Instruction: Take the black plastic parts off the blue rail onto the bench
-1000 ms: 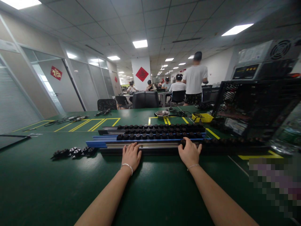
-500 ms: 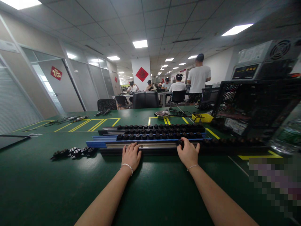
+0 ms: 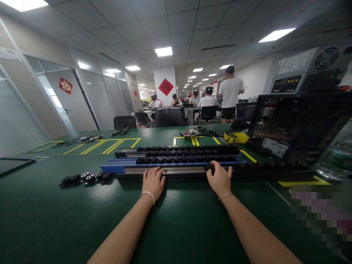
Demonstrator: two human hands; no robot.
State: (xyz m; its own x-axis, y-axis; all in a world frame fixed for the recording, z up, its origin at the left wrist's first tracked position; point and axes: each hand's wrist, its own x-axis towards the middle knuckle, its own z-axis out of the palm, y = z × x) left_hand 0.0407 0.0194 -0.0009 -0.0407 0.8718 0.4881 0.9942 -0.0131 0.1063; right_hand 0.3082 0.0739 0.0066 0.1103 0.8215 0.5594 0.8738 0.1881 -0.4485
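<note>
Long rails lie across the green table (image 3: 181, 227). My left hand (image 3: 153, 182) rests with its fingers apart on the nearest metal rail (image 3: 184, 171). At the right part of that rail, my right hand (image 3: 219, 179) has its fingers around a small black part (image 3: 209, 167). Just behind runs a blue rail (image 3: 112, 169) with a row of black parts (image 3: 176, 159) along it. Farther back, more dark rails (image 3: 123, 151) carry similar parts. To the left of the rails lies a loose group of black parts (image 3: 89, 178).
A metal bowl (image 3: 189, 134) and a yellow tray (image 3: 236, 138) stand behind the rails. An open computer case (image 3: 297, 124) stands at the right, near a plastic bottle (image 3: 339, 157). Cables (image 3: 121, 131) lie at the back. People sit and stand beyond the table.
My right hand has shifted very slightly left with the black part. My left hand has stayed in place. The standing person in the background has moved a little left and turned.
</note>
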